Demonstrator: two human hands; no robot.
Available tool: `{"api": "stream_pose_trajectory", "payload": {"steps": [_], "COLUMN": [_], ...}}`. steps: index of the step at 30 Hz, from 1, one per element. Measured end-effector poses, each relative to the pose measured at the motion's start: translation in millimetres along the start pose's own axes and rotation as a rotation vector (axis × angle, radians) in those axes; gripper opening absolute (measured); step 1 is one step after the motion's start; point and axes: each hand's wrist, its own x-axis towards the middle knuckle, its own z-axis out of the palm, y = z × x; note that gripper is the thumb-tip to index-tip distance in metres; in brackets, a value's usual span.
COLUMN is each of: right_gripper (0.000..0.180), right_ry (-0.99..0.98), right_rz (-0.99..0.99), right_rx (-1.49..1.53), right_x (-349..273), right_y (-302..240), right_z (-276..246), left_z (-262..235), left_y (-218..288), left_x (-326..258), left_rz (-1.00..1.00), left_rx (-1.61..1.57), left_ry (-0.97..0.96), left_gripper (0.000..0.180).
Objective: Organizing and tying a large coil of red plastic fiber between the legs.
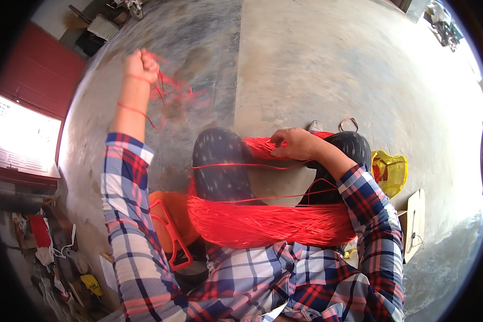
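A large hank of thin red cord (268, 222) loops around both of my bent knees, its thick near side across my lap. My left hand (142, 65) is raised far out at the upper left, closed in a fist on red cord. Loose strands dangle from it, blurred, and one winds around that forearm. Between the knees, my right hand (295, 143) lies on the far side of the hank, its fingers curled onto the cord; the fingertips are partly hidden. A few single strands stretch from knee to knee.
Beside my left thigh is an orange seat with a red frame (169, 233). A yellow mesh bag (390, 174) stands past my right knee, near a cardboard box (413, 225). Clutter (53, 257) fills the lower left; a red door (40, 67) rises behind it.
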Motion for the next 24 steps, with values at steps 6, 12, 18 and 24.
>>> {"api": "stream_pose_trajectory", "payload": {"steps": [6,12,18,24], "right_gripper": [0.047,0.058,0.094,0.073], "right_ry": [0.165,0.442,0.452,0.229], "right_rz": [0.052,0.185,-0.034,-0.297], "right_rx": [0.251,0.310,0.542,0.957], "right_x": [6,16,21,13], "right_y": [-11,9,-19,-35], "right_z": [-15,-21,-28,-25], "left_z": [81,203,276,253], "left_y": [100,86,87,114], "left_x": [14,-66,-126,-99], "left_rz": [0.245,0.197,0.039,0.119], "left_rx": [0.052,-0.082,-0.259,-0.141], "left_ry": [-0.301,-0.553,-0.791,-0.672], "left_gripper": [0.036,0.036,0.036,0.030]}}
